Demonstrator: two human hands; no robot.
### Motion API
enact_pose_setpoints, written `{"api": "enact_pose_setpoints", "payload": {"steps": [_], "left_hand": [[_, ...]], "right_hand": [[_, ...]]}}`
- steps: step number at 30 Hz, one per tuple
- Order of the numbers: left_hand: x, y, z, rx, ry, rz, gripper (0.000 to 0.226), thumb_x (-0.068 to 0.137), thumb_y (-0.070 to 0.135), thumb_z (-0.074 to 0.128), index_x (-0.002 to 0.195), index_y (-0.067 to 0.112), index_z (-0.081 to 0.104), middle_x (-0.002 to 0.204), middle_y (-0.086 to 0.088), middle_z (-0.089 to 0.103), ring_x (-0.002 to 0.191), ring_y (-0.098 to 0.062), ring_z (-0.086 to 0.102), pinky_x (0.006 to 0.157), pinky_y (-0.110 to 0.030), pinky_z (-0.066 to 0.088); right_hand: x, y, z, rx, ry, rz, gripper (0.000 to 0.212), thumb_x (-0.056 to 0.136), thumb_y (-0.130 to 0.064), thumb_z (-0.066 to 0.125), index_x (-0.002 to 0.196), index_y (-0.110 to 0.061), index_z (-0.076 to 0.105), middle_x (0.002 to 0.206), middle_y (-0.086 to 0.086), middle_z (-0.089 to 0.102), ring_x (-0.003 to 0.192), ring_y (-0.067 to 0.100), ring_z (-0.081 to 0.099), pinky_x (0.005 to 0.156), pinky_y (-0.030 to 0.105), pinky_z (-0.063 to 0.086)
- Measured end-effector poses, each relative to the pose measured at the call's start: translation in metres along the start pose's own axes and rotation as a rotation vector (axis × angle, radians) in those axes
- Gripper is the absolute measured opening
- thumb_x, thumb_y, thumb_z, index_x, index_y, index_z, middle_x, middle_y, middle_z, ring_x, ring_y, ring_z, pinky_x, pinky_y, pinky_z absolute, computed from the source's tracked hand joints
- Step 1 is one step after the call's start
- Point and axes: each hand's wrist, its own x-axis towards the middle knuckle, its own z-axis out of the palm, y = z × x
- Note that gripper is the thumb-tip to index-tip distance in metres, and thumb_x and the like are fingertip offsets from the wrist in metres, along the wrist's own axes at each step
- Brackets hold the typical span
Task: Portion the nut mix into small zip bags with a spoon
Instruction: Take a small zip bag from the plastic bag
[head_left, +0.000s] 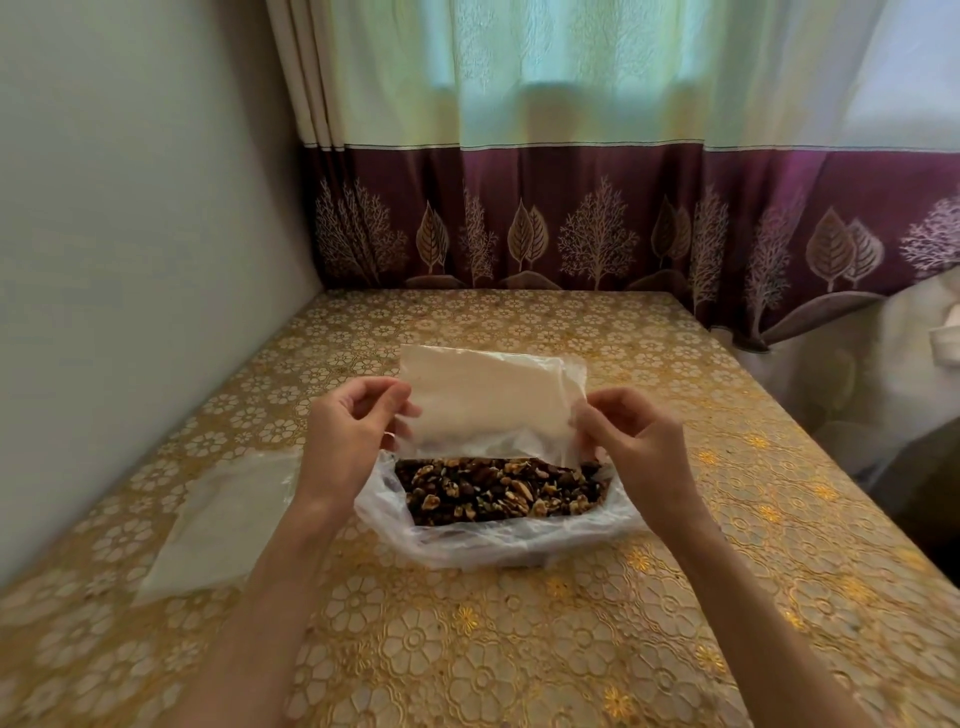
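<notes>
A clear plastic bag (467, 545) lies open at the middle of the table, full of brown nut mix (498, 491). Just above it I hold up a small translucent zip bag (488, 400), tilted with its far edge raised. My left hand (348, 441) pinches the bag's left edge between thumb and fingers. My right hand (631, 441) pinches its right edge the same way. No spoon is in view.
A flat stack of clear zip bags (223, 525) lies on the gold floral tablecloth (519, 649) to the left. A wall borders the table's left side and a purple curtain (571, 223) hangs behind it. White cloth (883, 364) sits off the right edge.
</notes>
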Motion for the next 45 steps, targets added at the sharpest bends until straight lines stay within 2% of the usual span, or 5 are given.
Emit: {"api": "enact_pose_setpoints", "payload": {"steps": [16, 22, 26, 31, 45], "left_hand": [[-0.002, -0.01, -0.026, 0.045, -0.037, -0.051, 0.014, 0.083, 0.022, 0.063, 0.09, 0.011, 0.067, 0.074, -0.003, 0.071, 0.058, -0.015, 0.061, 0.054, -0.02, 0.052], [-0.008, -0.005, -0.02, 0.364, 0.137, 0.14, 0.021, 0.087, 0.026, 0.06, 0.106, 0.02, 0.056, 0.1, 0.007, 0.061, 0.093, -0.014, 0.059, 0.074, -0.019, 0.047], [-0.016, 0.014, 0.001, 0.754, -0.231, 0.583, 0.078, 0.069, 0.047, 0.066, 0.135, 0.014, 0.039, 0.133, 0.001, 0.041, 0.125, -0.013, 0.035, 0.106, -0.03, 0.029], [-0.015, 0.011, 0.023, 0.933, -0.503, 0.621, 0.105, 0.059, 0.067, 0.061, 0.145, 0.025, 0.019, 0.147, 0.004, 0.027, 0.132, -0.01, 0.019, 0.114, -0.035, 0.011], [-0.021, 0.001, 0.039, 0.749, -0.473, 0.509, 0.062, 0.073, 0.044, 0.065, 0.126, 0.019, 0.048, 0.107, 0.011, 0.046, 0.099, -0.003, 0.042, 0.093, -0.022, 0.033]], "right_hand": [[0.004, -0.005, 0.009, 0.013, -0.303, -0.018, 0.039, 0.072, -0.028, 0.069, 0.11, -0.027, 0.061, 0.109, -0.001, 0.068, 0.095, 0.014, 0.07, 0.074, 0.027, 0.057], [0.003, -0.003, 0.009, -0.05, -0.32, -0.019, 0.041, 0.072, -0.025, 0.071, 0.111, -0.027, 0.06, 0.111, 0.003, 0.067, 0.096, 0.012, 0.068, 0.077, 0.026, 0.057], [0.003, -0.005, 0.009, -0.121, -0.383, -0.045, 0.042, 0.077, -0.007, 0.073, 0.111, -0.028, 0.059, 0.11, -0.003, 0.065, 0.098, 0.005, 0.066, 0.077, 0.017, 0.054], [0.003, -0.011, 0.011, -0.157, -0.446, -0.093, 0.044, 0.075, -0.007, 0.074, 0.116, -0.017, 0.06, 0.11, -0.011, 0.064, 0.095, 0.0, 0.065, 0.076, 0.013, 0.052], [0.001, -0.009, -0.001, -0.169, -0.457, -0.042, 0.037, 0.079, -0.01, 0.072, 0.115, -0.007, 0.062, 0.109, 0.007, 0.063, 0.088, 0.015, 0.067, 0.077, 0.03, 0.058]]}}
